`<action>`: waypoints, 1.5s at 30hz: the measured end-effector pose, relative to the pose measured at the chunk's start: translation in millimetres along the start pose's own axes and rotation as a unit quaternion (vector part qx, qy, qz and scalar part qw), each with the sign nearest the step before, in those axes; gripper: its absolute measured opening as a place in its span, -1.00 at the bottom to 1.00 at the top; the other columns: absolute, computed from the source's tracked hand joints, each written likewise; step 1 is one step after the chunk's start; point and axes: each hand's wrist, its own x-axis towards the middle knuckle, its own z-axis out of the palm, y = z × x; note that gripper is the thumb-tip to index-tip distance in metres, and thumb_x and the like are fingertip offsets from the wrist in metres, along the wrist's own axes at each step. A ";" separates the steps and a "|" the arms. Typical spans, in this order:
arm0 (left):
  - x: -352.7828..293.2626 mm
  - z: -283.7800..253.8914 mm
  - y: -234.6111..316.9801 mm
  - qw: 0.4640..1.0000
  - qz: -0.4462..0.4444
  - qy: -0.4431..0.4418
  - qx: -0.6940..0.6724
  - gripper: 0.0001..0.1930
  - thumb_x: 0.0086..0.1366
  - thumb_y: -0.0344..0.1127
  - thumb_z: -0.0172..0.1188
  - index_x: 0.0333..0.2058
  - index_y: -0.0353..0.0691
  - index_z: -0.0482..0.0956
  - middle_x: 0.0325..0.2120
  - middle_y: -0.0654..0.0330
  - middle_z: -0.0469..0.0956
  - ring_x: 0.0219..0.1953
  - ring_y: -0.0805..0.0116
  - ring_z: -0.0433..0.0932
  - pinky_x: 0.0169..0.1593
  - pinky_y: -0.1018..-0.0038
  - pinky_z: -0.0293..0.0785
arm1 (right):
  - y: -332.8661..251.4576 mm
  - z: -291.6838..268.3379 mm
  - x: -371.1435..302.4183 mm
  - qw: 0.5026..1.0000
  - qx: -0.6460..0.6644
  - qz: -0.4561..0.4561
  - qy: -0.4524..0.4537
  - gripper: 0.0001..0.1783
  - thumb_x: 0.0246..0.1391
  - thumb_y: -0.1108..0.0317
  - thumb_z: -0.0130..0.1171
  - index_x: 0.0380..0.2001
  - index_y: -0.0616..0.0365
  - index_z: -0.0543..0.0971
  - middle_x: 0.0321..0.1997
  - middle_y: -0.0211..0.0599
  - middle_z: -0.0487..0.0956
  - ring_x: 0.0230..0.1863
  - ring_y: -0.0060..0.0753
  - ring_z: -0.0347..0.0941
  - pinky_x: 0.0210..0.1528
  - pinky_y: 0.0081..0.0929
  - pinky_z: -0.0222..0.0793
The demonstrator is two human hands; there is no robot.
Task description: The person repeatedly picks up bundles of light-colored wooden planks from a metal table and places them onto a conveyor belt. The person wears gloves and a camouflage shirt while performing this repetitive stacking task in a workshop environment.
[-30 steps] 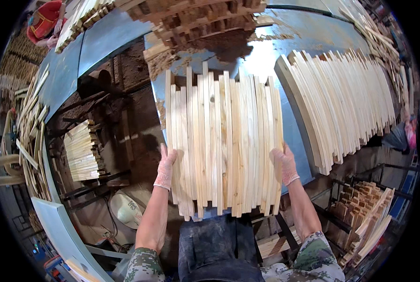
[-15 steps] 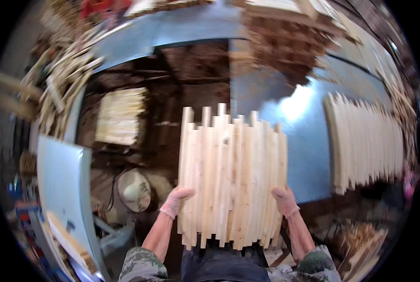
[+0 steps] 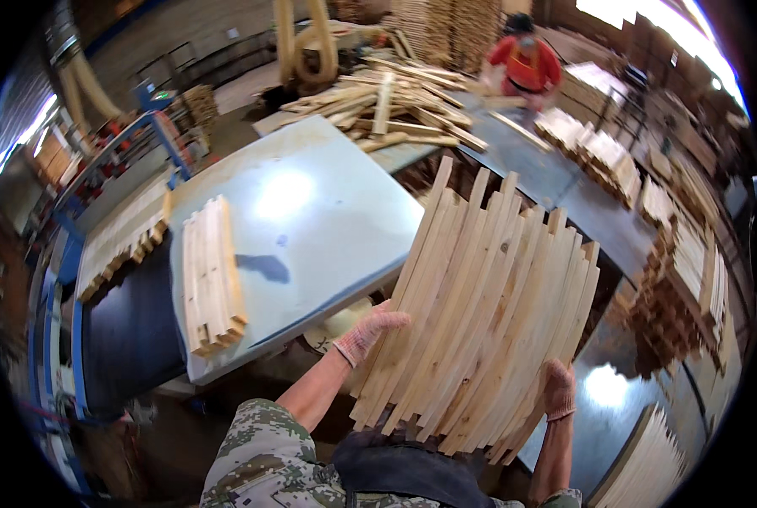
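Observation:
Between my two gloved hands I carry a wide row of pale wooden strips (image 3: 480, 313), pressed side by side with uneven ends. My left hand (image 3: 372, 332) grips the row's left edge, thumb lying over the top. At the right edge, my right hand (image 3: 558, 389) holds the outermost strip, its fingers partly hidden. The lower ends of the strips reach close to my dark apron (image 3: 395, 474). To the left of the row stands a light blue-grey table (image 3: 328, 220), with a small stack of wooden strips (image 3: 211, 275) on its left part.
Beyond the table lies a heap of loose wood offcuts (image 3: 395, 110). A person in red (image 3: 527, 68) works at the far metal bench (image 3: 514, 144). More strips (image 3: 687, 279) are stacked at the right. A machine with a dark belt (image 3: 133, 339) stands at the left.
My view has swung left, bringing the blue-grey table, the belt machine and the person in red into sight. The row of strips stays in both hands and now tilts to the right.

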 end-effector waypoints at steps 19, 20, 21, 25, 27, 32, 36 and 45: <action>-76.1 -239.7 49.9 0.933 0.045 0.338 -0.117 -0.07 0.31 0.20 0.36 0.42 -0.38 0.33 0.41 -0.06 0.33 0.48 0.09 0.26 0.48 0.22 0.23 | 133.3 345.5 260.7 0.890 -0.206 0.247 -0.322 -0.53 0.17 0.39 0.35 0.10 0.38 0.55 -0.15 -0.19 0.68 -0.19 -0.30 0.67 -0.04 -0.28 0.67; -72.4 -259.5 44.6 0.919 0.062 0.379 -0.093 -0.07 0.32 0.21 0.34 0.42 -0.40 0.32 0.39 -0.05 0.36 0.44 0.09 0.33 0.45 0.22 0.29 | 132.8 370.9 258.2 0.883 -0.211 0.254 -0.332 -0.56 0.17 0.41 0.33 0.08 0.38 0.55 -0.16 -0.19 0.68 -0.20 -0.29 0.68 -0.06 -0.27 0.67; -65.8 -267.3 50.7 0.907 0.078 0.409 -0.067 -0.07 0.33 0.22 0.33 0.41 -0.41 0.32 0.37 -0.05 0.39 0.39 0.10 0.41 0.41 0.21 0.36 | 136.1 387.3 268.3 0.880 -0.214 0.254 -0.341 -0.57 0.17 0.41 0.33 0.07 0.37 0.55 -0.16 -0.19 0.68 -0.21 -0.29 0.68 -0.07 -0.27 0.68; -40.9 -290.2 108.4 0.832 -0.063 0.502 0.228 -0.02 0.33 0.32 0.27 0.39 -0.47 0.33 0.27 -0.16 0.50 0.28 0.02 0.52 0.36 0.20 0.42 | 151.1 438.6 307.6 0.875 -0.214 0.263 -0.346 -0.61 0.17 0.41 0.34 0.01 0.39 0.55 -0.17 -0.18 0.69 -0.26 -0.34 0.66 -0.12 -0.31 0.67; -29.5 -301.8 132.6 0.729 -0.201 0.528 0.388 -0.06 0.33 0.30 0.27 0.36 -0.47 0.37 0.25 -0.26 0.51 0.26 -0.09 0.54 0.36 0.16 0.42 | 161.4 462.1 327.4 0.871 -0.226 0.265 -0.346 -0.65 0.18 0.41 0.34 -0.03 0.39 0.56 -0.17 -0.18 0.69 -0.24 -0.36 0.66 -0.11 -0.34 0.67; -72.2 -322.2 127.7 0.653 0.016 0.585 0.481 -0.10 0.31 0.25 0.30 0.38 -0.37 0.37 0.33 -0.17 0.44 0.36 -0.14 0.43 0.41 0.13 0.38 | 181.9 503.6 345.2 0.870 -0.221 0.264 -0.353 -0.74 0.21 0.42 0.33 -0.12 0.36 0.59 -0.17 -0.20 0.69 -0.17 -0.37 0.65 -0.01 -0.41 0.63; -150.7 -355.9 120.3 0.568 -0.071 0.702 0.424 -0.08 0.32 0.22 0.28 0.45 -0.33 0.28 0.35 -0.20 0.42 0.41 -0.17 0.37 0.44 0.12 0.32 | 196.1 535.8 343.3 0.856 -0.234 0.271 -0.372 -0.72 0.18 0.41 0.35 -0.12 0.39 0.59 -0.20 -0.19 0.69 -0.21 -0.34 0.66 -0.03 -0.37 0.62; -170.6 -398.5 87.4 0.532 -0.298 0.709 0.355 -0.02 0.40 0.44 0.02 0.56 -0.10 0.07 0.36 -0.16 0.38 0.36 -0.16 0.42 0.38 0.03 0.39 | 236.6 600.6 319.4 0.845 -0.238 0.248 -0.409 -0.52 0.19 0.25 0.43 0.06 0.32 0.58 -0.17 -0.24 0.69 -0.21 -0.42 0.63 -0.09 -0.42 0.59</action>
